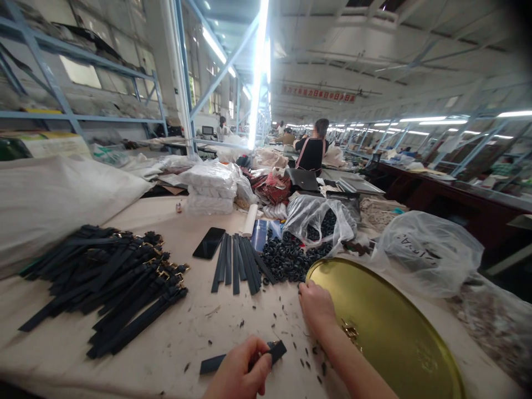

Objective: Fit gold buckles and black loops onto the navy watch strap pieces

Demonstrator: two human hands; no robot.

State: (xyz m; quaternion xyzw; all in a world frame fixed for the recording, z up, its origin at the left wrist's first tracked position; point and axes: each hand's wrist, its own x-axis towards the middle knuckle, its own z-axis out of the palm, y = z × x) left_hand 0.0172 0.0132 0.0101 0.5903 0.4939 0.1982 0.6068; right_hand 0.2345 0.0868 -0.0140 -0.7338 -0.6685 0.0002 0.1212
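My left hand (245, 367) is at the front of the table, thumb and fingers pinched on a dark belt strap (213, 363). The strap sticks out on both sides of the fist, with a bit of metal by the fingers. My right hand (316, 303) reaches forward beside the rim of a gold oval tray (399, 310), its fingers curled together. A small dark piece shows at those fingertips, too small to name. Just beyond lies a heap of small black loops (286, 255). Gold metal pieces (349, 330) lie in the tray, partly behind my right forearm.
Finished-looking dark straps with gold buckles (124, 277) are piled left. Flat dark strips (236, 263) lie mid-table near a black phone (209, 243). Plastic bags (432, 249) stand right, wrapped packs (211, 185) behind. Dark scraps dot the cloth. A person (313, 149) is farther back.
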